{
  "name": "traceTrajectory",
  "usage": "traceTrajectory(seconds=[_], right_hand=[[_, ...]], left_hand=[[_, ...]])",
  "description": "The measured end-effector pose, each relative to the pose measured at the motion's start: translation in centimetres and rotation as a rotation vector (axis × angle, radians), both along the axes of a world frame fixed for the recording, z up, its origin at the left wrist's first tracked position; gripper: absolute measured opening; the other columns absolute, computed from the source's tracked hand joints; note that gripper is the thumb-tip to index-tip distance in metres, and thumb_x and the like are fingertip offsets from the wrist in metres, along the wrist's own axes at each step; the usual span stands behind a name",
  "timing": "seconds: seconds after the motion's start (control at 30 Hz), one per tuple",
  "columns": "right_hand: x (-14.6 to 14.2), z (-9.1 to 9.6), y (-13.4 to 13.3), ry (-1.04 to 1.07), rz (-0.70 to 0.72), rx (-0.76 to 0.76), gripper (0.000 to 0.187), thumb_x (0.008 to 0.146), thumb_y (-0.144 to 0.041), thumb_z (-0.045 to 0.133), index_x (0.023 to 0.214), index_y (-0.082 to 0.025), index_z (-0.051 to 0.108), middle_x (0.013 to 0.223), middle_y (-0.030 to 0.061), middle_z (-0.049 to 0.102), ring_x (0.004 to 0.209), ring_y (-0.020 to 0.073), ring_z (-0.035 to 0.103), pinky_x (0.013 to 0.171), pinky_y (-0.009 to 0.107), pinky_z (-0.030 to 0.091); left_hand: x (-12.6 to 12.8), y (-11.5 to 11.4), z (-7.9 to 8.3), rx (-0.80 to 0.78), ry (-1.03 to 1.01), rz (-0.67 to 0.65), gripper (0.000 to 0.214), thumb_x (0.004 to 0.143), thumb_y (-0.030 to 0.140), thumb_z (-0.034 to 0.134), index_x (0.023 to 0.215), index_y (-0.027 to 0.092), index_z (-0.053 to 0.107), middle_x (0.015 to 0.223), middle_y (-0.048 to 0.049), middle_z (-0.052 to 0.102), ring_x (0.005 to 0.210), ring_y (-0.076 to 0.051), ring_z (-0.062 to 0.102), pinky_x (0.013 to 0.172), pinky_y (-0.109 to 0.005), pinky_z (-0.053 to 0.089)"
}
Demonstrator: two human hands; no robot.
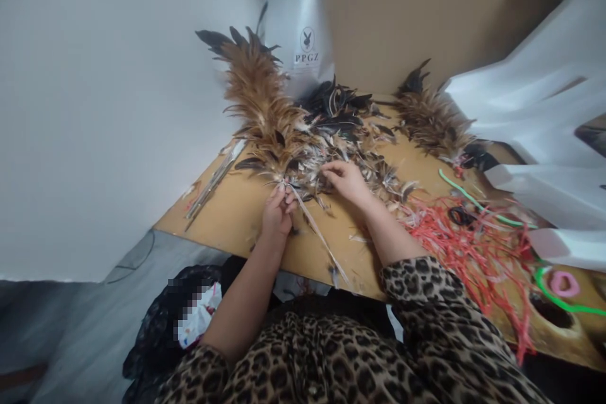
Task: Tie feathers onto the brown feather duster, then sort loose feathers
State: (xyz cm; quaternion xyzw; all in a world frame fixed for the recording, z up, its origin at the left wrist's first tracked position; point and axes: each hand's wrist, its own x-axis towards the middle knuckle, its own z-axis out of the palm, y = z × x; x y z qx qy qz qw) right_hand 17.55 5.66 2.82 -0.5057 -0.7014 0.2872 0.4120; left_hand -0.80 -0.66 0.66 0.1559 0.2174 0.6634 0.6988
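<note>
My left hand (278, 209) is closed round the base of a tall bunch of brown and black feathers (258, 98), which stands up and leans away to the left. A thin pale stick (318, 235) runs from that grip down toward the table's near edge. My right hand (347, 178) reaches into a loose heap of feathers (360, 145) on the wooden table (237, 214), its fingers curled over them and pinching at a few.
A second feather bunch (428, 115) lies at the back right. Red strings (466, 246), a green cord (473, 202) and a pink ring (563, 283) cover the right side. Thin rods (213, 184) lie at the left. A white bag (303, 31) leans behind; white sheets (544, 132) crowd the right.
</note>
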Motion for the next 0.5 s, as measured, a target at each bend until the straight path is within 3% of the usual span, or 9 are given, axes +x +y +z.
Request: traceTrajectory(seconds=[0.1,0.23,0.4,0.5], right_hand=[[0.1,-0.7,0.2,-0.16,0.034,-0.081,0.022,0.073,-0.019,0.057,0.09,-0.018,0.071,0.087,0.0043,0.072,0.079,0.0173,0.064,0.079,0.031,0.048],[1.5,-0.6,0.7,-0.277,-0.227,-0.007,0.031,0.072,-0.014,0.053,0.097,-0.017,0.07,0.095,0.0074,0.071,0.09,0.0216,0.064,0.087,0.034,0.046],[2.9,2.4,1.6,-0.047,-0.364,0.172,0.028,0.073,-0.023,0.053,0.093,-0.013,0.07,0.093,0.0082,0.071,0.088,0.0203,0.064,0.086,0.033,0.046],[2.3,4.6,2.6,-0.032,-0.377,0.27,0.025,0.072,-0.025,0.054,0.085,-0.013,0.071,0.084,0.0066,0.071,0.079,0.0186,0.063,0.08,0.031,0.047]], left_hand=[[-0.5,0.1,0.1,0.014,-0.052,0.019,0.012,0.082,0.012,0.053,0.092,0.014,0.059,0.069,0.0012,0.044,0.048,-0.001,0.035,0.035,-0.008,0.025],[-0.9,0.1,0.4,0.022,-0.085,0.077,0.015,0.086,0.012,0.045,0.091,0.014,0.06,0.068,0.0008,0.043,0.048,-0.002,0.035,0.034,-0.007,0.025],[-1.0,0.0,0.6,0.032,-0.046,0.094,0.016,0.087,0.013,0.045,0.091,0.015,0.06,0.067,0.0011,0.043,0.047,-0.002,0.034,0.033,-0.007,0.024],[-1.1,-0.1,0.7,0.04,-0.052,0.104,0.018,0.089,0.013,0.043,0.092,0.016,0.06,0.067,0.0013,0.043,0.046,-0.002,0.033,0.033,-0.007,0.024]])
